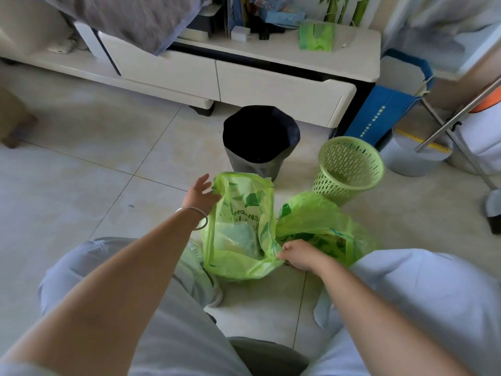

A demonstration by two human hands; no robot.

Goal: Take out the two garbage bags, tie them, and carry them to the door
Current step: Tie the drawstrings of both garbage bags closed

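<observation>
Two green plastic garbage bags lie on the tiled floor between my knees. The left bag (241,229) stands open with pale rubbish showing through it. The right bag (317,221) slumps beside it. My left hand (202,194), a bangle on its wrist, has its fingers spread at the left bag's upper rim, touching the edge. My right hand (299,253) pinches the plastic where the two bags meet, low at the left bag's near right edge.
A dark bin (260,139) with a black liner and a green slotted basket (349,166) stand just beyond the bags. A white low cabinet (271,80) runs behind them. A blue box (379,112), a bucket and metal poles crowd the right.
</observation>
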